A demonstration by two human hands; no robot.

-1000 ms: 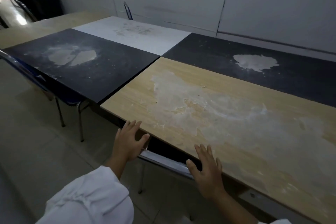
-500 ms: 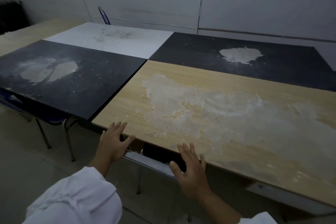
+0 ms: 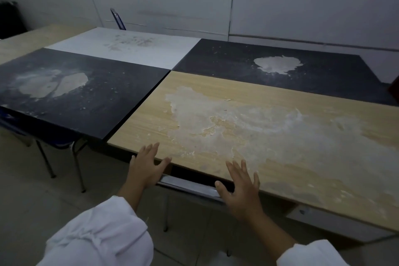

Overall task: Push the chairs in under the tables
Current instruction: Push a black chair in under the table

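Note:
A chair with a metal top rail (image 3: pixel 187 185) stands tucked under the near edge of the wood-topped table (image 3: pixel 280 114); only its rail and thin legs show. My left hand (image 3: pixel 146 168) rests flat against the rail's left end, fingers spread. My right hand (image 3: pixel 241 188) lies flat on the rail's right end, fingers spread over the table edge. Neither hand grips. A blue chair (image 3: pixel 58 144) sits mostly under the black table (image 3: pixel 75 97) to the left.
Several tables are pushed together: a white one (image 3: pixel 129 47) and another black one (image 3: pixel 280 65) behind, all smeared with flour. A blue chair back (image 3: pixel 117 18) rises beyond the white table. A grey wall runs behind. Tiled floor lies at lower left.
The view has swung right and nearer to the table. Both hands stay flat on the chair rail, which now sits a little further under the table edge.

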